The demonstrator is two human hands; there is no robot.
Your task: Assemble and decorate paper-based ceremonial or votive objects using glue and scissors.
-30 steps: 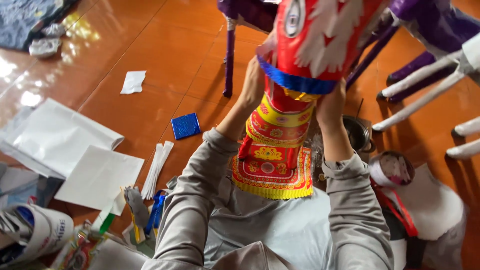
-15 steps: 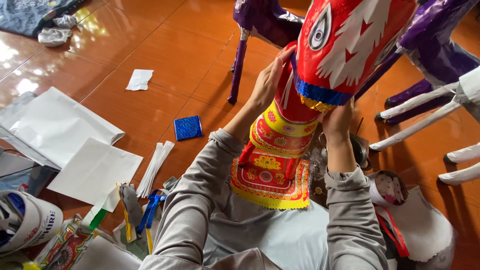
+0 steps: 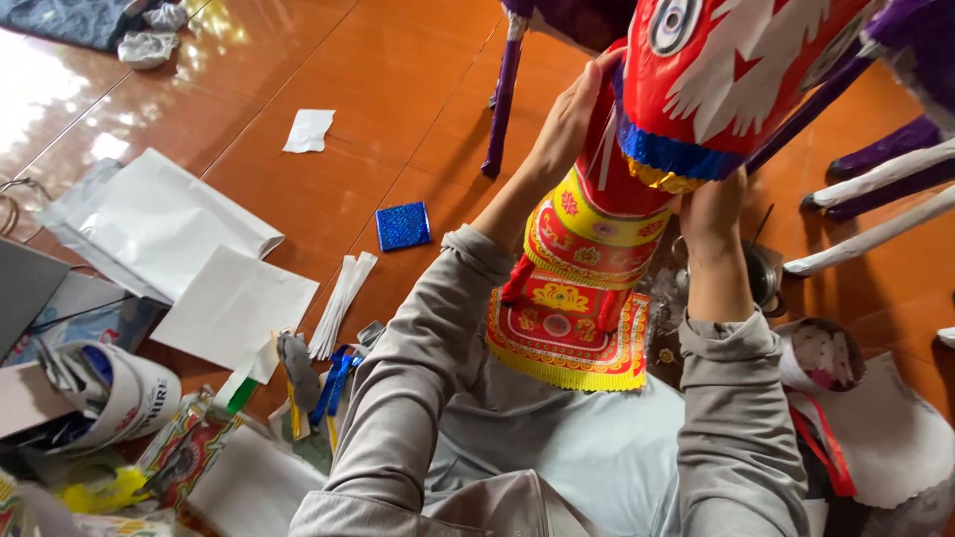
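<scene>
Orange tiled floor (image 3: 328, 70) carries everything shown; no desk is present. Largest item: a red paper horse figure (image 3: 736, 70), its head with white mane cut-outs and a blue-and-gold collar now risen toward the upper right corner of the view, higher than half a second ago, so more of its banded red-and-yellow neck is exposed. Its fringed red-and-gold chest cloth (image 3: 567, 338) hangs over the person's lap in grey clothing. Left hand (image 3: 577, 114): grip closed on the back of the neck, fingers wrapped round it. Right hand (image 3: 711, 209): raised under the collar against the figure; fingers hidden, so its grip cannot be told. The lift suggests the neck area is being presented for handling. Purple figure legs (image 3: 502, 94) stand behind. White paper sheets (image 3: 174, 224) lie toward the floor's left edge, a stack of white strips (image 3: 343, 298) beside them, then a small blue glitter square (image 3: 403, 226) and a paper scrap (image 3: 308, 129).
</scene>
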